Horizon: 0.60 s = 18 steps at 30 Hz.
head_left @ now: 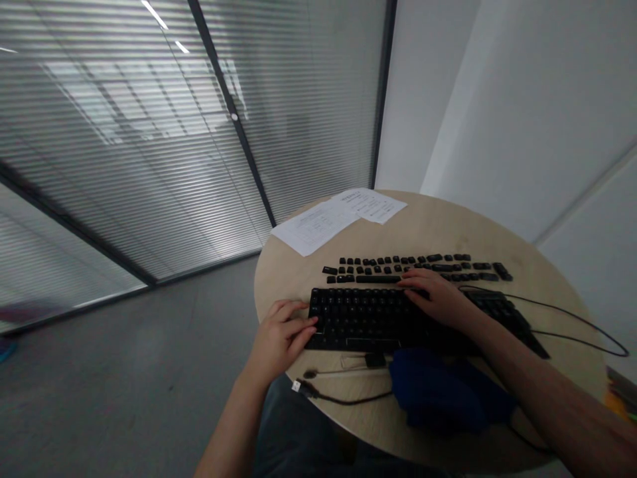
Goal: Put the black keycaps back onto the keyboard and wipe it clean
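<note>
A black keyboard (368, 318) lies on the round wooden table, with bare spots in its lower rows at the left. My left hand (283, 335) rests at its left end, fingers apart, the tips on the edge and the lower left corner. Behind the keyboard, loose black keycaps (378, 270) stand in rows, a long space bar (377, 279) among them. My right hand (432, 292) reaches over the keyboard's upper edge, its fingertips beside the right end of the space bar; whether they pinch a keycap is too small to tell.
Printed papers (318, 226) lie at the table's far left. A blue cloth (438, 392), a USB cable (343, 400) and a small tool (348, 370) are near the front edge. Another cable loops at the right.
</note>
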{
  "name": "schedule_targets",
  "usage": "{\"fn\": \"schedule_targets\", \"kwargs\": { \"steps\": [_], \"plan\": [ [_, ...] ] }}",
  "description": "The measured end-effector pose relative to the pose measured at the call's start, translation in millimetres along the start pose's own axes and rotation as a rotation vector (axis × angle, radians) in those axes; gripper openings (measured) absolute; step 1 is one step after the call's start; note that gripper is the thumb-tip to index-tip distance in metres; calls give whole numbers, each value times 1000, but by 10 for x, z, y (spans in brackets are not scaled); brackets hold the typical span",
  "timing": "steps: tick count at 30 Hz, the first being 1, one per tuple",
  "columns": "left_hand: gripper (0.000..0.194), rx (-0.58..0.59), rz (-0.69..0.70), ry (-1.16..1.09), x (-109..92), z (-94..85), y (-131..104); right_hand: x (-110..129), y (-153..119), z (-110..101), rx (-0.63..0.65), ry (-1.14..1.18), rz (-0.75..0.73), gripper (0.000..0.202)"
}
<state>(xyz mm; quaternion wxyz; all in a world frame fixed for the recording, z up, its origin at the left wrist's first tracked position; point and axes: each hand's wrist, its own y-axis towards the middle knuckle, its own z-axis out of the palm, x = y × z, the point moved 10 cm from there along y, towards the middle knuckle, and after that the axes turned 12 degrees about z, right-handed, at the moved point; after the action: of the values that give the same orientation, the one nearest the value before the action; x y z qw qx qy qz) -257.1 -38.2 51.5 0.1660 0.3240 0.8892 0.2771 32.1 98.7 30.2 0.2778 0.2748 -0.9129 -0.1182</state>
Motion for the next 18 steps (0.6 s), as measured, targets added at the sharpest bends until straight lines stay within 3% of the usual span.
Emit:
{"fn": "schedule_targets", "kwargs": {
  "steps": [8, 14, 18],
  "plan": [
    [30, -99, -10, 44, -27, -81, -73, -20, 7, 13, 3, 11, -7, 25],
    [17, -23, 5, 32, -61, -39, -19, -23, 6, 14, -3, 7, -16, 25],
    [21, -18, -37, 17, 8, -94, 69, 10, 14, -8, -7, 31, -24, 24]
  ]
}}
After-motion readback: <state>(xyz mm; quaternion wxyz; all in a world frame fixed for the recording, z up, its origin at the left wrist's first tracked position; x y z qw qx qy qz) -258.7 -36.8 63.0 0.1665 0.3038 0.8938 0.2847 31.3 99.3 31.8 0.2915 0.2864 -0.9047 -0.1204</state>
